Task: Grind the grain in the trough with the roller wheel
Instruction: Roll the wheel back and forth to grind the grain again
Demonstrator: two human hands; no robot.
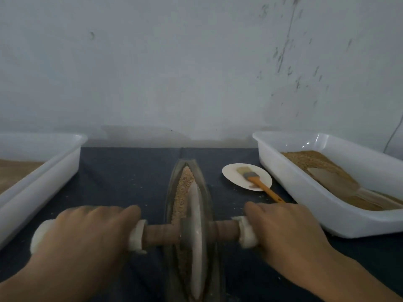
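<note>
A narrow boat-shaped dark trough (209, 192) lies lengthwise on the dark table, with tan grain (184, 184) along its groove. The roller wheel (195, 232), a thin pale disc, stands upright in the groove near the trough's middle. A brown wooden axle (161, 235) runs through it, with white padded grips at both ends. My left hand (87, 234) grips the left padded end and my right hand (281, 232) grips the right padded end, fingers curled over the top. The near end of the trough is partly hidden by the wheel.
A white tub (305, 192) at the right holds tan grain and a wooden scoop (340, 184). Another white tub (39, 171) stands at the left. A small round plate (231, 171) with an orange-handled brush (261, 184) lies between trough and right tub. A grey wall rises behind.
</note>
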